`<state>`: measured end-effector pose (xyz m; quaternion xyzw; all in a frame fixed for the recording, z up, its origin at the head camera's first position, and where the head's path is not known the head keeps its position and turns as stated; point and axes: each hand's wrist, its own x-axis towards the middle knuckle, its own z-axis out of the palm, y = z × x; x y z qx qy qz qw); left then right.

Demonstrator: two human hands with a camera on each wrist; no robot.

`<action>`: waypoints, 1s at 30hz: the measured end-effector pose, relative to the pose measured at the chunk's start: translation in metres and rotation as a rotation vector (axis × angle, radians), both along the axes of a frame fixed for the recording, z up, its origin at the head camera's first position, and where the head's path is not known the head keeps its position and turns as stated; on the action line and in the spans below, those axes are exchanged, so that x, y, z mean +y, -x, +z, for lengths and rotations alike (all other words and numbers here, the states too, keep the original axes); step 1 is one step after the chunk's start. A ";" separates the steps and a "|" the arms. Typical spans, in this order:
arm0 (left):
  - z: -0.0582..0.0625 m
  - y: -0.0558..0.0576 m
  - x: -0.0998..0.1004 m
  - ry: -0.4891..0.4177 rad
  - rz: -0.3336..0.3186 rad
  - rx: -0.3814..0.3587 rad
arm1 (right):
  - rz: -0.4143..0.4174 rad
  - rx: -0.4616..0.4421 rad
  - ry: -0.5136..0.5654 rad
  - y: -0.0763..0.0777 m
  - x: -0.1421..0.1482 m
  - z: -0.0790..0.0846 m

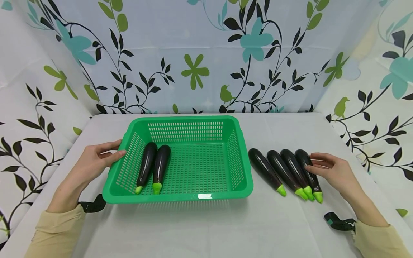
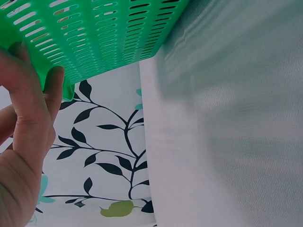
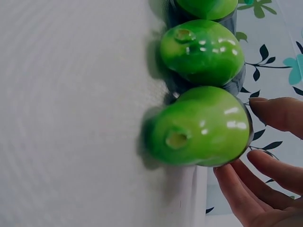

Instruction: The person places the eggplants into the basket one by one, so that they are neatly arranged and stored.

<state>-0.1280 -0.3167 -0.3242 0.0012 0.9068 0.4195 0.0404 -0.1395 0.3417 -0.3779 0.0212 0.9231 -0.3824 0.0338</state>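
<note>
My left hand (image 1: 98,159) grips the left rim of a green plastic basket (image 1: 206,195), thumb over the rim and fingers beneath it. In the left wrist view, the fingers (image 2: 31,101) curl up against the slotted basket wall (image 2: 102,40). Inside the basket, two glossy dark eggplants lie side by side at the left: one eggplant (image 1: 147,163) by the wall, another eggplant (image 1: 162,163) next to it. My right hand (image 1: 333,173) holds the rightmost eggplant (image 1: 309,172) of a row on the table. Its green cap (image 3: 203,127) faces the right wrist camera, thumb and fingers at its sides.
Three more eggplants lie close to the held one: a near neighbour (image 1: 292,168), a middle eggplant (image 1: 280,168) and one eggplant (image 1: 262,166) beside the basket's right side. White cloth covers the table (image 1: 206,229). Leaf-patterned curtains (image 1: 193,46) stand behind and at both sides.
</note>
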 end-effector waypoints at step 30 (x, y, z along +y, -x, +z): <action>0.000 -0.001 0.000 0.013 -0.002 -0.001 | 0.000 -0.064 0.017 0.005 0.000 -0.010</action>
